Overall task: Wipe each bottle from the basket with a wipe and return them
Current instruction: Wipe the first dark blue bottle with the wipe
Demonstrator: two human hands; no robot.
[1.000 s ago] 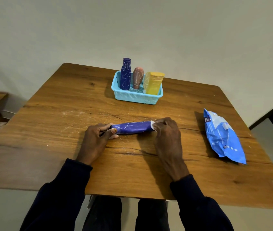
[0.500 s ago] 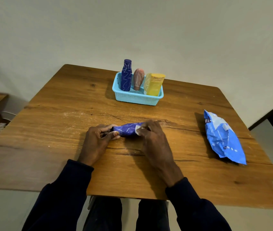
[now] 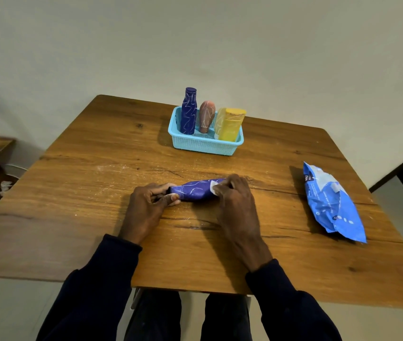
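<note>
Left hand point(image 3: 148, 205): in front of the basket and slightly left of it, fingers and thumb curled round the narrow end of the lying blue bottle.
Lying blue bottle point(image 3: 193, 190): on its side on the wooden worktop point(image 3: 72, 193), straight in front of the basket, held between both hands.
Basket point(image 3: 202, 145): light blue plastic, at the far middle of the worktop.
Inside the basket: 3 upright bottles, a blue bottle point(image 3: 188, 112) at its left end, a pink bottle point(image 3: 206, 116) in the middle, a yellow bottle point(image 3: 230, 124) at its right end.
Wipe point(image 3: 214, 188): white, only a corner showing, against the lying bottle's wide end.
Right hand point(image 3: 234, 200): in front of the basket and slightly right, fingers clamped over the wipe and the bottle's wide end.
Wipes pack point(image 3: 330, 203): blue, lying flat well to the right of the basket, nearer the person.
</note>
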